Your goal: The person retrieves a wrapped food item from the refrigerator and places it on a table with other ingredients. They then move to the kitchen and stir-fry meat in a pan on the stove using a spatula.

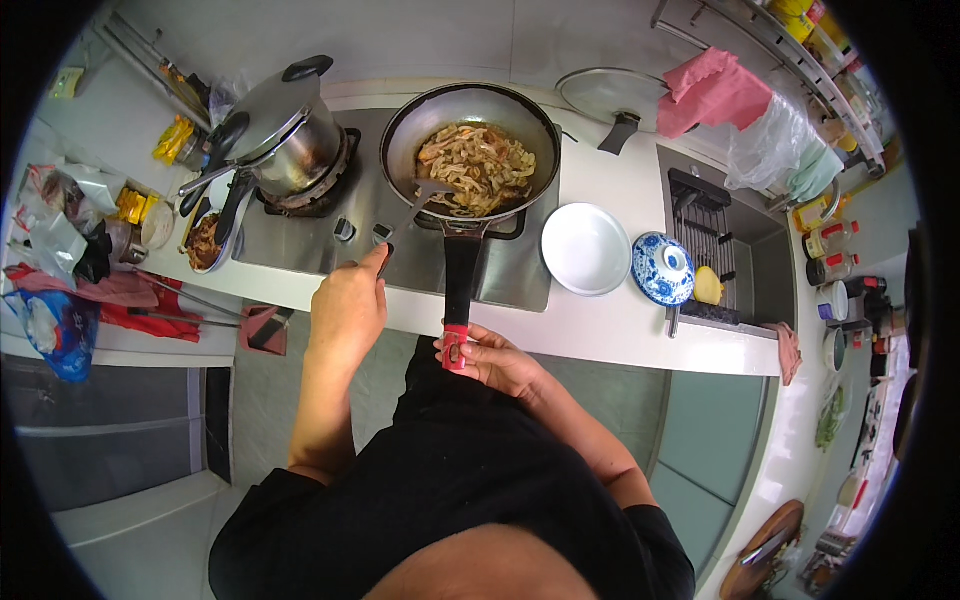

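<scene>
My left hand (pixel 348 309) grips the dark handle of a spatula (pixel 426 196), whose metal blade rests in a deep wok (pixel 472 105). Inside the wok lies a heap of browned, sliced food (pixel 480 166), perhaps mushrooms or meat strips. The wok's long black handle (pixel 459 281) points toward me, and my right hand (pixel 501 361) holds its red end. Beneath the wok is the right burner of a steel gas hob (pixel 300 244). Just right of the hob stands a white bowl (pixel 586 250).
A pressure cooker (pixel 292 154) occupies the left burner. A dish of dark food (pixel 202 244) sits left of the hob. Right of the bowl are a blue-and-white lid (pixel 660 274) and a sink (pixel 765 259) with a rack. A glass lid (pixel 611 94) leans against the back wall.
</scene>
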